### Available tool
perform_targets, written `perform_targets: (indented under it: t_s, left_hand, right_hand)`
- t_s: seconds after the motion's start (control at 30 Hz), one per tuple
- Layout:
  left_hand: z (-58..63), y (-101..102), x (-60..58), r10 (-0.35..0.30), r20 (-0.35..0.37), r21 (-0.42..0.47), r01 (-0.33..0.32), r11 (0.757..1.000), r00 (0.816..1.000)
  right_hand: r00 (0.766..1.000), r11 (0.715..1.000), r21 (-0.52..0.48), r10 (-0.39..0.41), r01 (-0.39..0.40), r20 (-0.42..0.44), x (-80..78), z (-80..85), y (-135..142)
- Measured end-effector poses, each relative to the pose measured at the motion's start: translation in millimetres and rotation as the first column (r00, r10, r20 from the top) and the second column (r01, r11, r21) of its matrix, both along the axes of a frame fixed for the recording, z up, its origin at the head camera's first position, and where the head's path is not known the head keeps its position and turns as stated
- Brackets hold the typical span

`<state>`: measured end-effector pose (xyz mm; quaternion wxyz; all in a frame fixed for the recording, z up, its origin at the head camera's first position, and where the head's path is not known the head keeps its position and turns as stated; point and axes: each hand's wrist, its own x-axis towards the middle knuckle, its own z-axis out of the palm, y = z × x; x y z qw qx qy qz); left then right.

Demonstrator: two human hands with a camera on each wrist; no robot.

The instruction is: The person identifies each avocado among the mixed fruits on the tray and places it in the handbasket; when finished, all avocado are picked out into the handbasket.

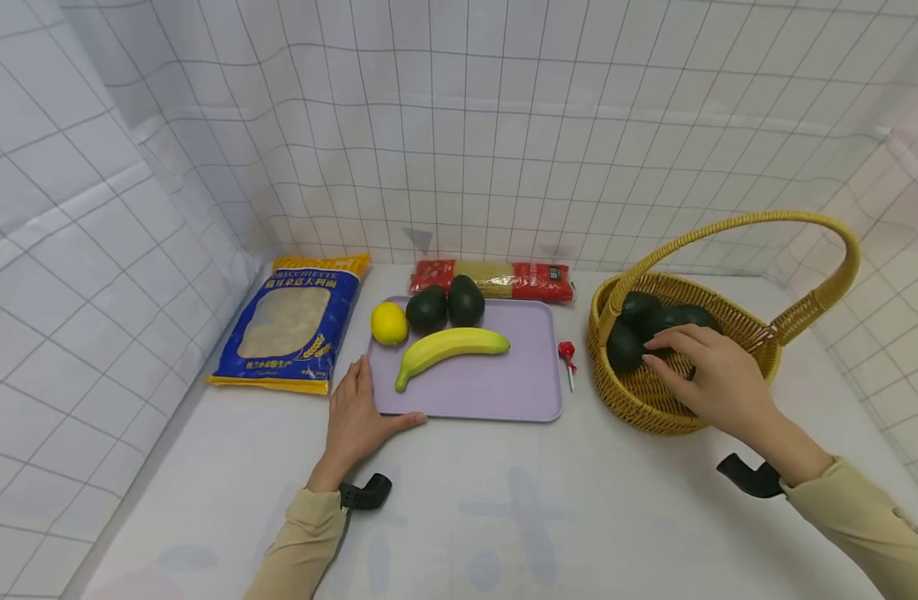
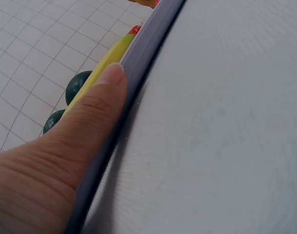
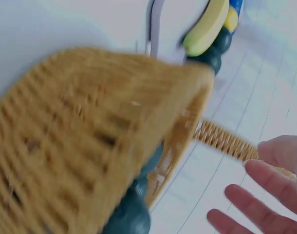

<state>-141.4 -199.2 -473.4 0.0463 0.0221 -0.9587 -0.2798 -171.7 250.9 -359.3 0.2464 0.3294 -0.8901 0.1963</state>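
My left hand (image 1: 357, 421) rests at the near left corner of a lilac tray (image 1: 474, 396), thumb along the front edge and fingers along the left side. In the left wrist view the thumb (image 2: 95, 107) lies straight against the tray rim. On the tray are a banana (image 1: 454, 342), a lemon (image 1: 388, 323) and two avocados (image 1: 466, 302). Over the wicker basket (image 1: 639, 414) hovers my right hand (image 1: 721, 379), its fingers loosely bent and holding nothing. Several dark avocados (image 1: 625, 347) lie in the basket; in the right wrist view its wall partly hides them.
A blue and yellow pasta bag (image 1: 286, 321) lies left of the tray. Behind the tray is a red packet of noodles (image 1: 492, 280). A red lollipop (image 1: 567, 354) lies between tray and basket. The tall basket handle (image 1: 766, 218) arches over the right side, beyond my right hand.
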Motion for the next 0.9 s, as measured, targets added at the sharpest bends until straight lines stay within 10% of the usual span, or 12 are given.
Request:
perform_targets:
  t_s: [0.5, 0.9]
  left_hand:
    - [1.8, 1.9, -0.4, 0.005, 0.023, 0.003, -0.005, 1.000, 1.000]
    - [2.5, 1.3, -0.5, 0.006, 0.024, -0.011, -0.006, 1.000, 1.000]
  right_hand:
    - [0.985, 0.982, -0.071, 0.174, -0.174, 0.005, 2.6, -19.3, -57.0]
    - [0.937, 0.987, -0.087, 0.153, -0.133, 0.315, -20.8, -27.3, -123.7]
